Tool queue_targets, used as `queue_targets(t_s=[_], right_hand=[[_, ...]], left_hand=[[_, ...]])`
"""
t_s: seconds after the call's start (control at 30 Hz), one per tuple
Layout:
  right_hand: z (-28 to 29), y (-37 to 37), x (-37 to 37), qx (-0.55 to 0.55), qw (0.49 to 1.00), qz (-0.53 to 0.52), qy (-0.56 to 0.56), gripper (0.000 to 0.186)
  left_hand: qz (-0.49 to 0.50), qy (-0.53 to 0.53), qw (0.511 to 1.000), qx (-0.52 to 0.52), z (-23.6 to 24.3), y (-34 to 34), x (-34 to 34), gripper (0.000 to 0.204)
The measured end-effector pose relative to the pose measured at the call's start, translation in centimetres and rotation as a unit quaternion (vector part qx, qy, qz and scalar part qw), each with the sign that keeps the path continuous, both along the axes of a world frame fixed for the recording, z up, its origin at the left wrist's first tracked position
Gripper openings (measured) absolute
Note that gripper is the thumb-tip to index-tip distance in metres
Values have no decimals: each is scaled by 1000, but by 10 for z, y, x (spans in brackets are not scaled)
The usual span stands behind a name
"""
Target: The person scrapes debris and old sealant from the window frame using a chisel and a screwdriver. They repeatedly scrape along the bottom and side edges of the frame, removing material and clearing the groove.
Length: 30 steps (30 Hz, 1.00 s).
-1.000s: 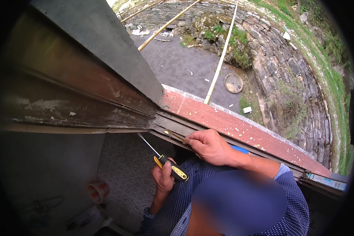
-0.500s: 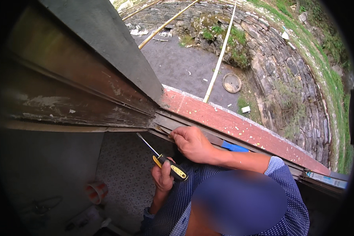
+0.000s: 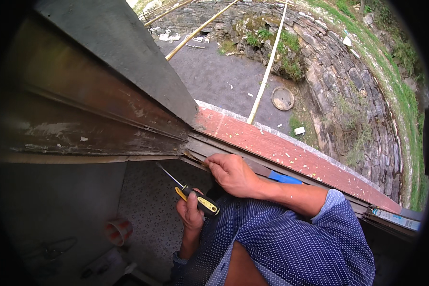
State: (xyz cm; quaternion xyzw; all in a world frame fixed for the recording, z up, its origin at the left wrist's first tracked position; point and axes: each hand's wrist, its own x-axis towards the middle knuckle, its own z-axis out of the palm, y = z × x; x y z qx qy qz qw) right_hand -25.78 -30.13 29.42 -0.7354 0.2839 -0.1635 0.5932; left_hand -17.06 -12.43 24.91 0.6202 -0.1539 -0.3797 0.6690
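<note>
My left hand is closed around the black and yellow handle of a screwdriver. Its bare metal shaft slants up and left, with the tip in the air below the window frame's corner. Fingers pinched, my right hand rests at the inner edge of the window frame's bottom track, close to that corner. A thin brownish strip lies in the track by the fingertips; whether they grip it I cannot tell. A blue flat object lies on the track beside my right forearm.
A reddish outer sill runs along the track. Left stands the dark window frame side. Below it, indoors, are a patterned floor and a red and white bucket. Outside, a pale pole leans toward the sill, before a stone wall.
My left hand and the screwdriver have shifted slightly left and up. My right hand stays at nearly the same place on the track.
</note>
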Motion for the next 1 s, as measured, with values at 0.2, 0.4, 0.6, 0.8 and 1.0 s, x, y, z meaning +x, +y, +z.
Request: queue_targets(t_s=[0.2,0.4,0.6,0.8,1.0], right_hand=[[3,-1,-3,1,1000,0,-16,25],[16,-7,-17,97,995,-17,-19,27],[37,-38,-45,317,942,-88,-66,26],[25,-85,-63,430,855,-287,-39,19],[37,-64,-70,348,927,-138,20,23]], left_hand=[[30,-34,998,34,-8,1,2,35],[85,-51,993,70,-22,10,20,33],[62,-89,987,116,-59,34,38,31],[53,-116,978,168,-74,40,34,32],[29,-106,976,187,-73,34,28,36]])
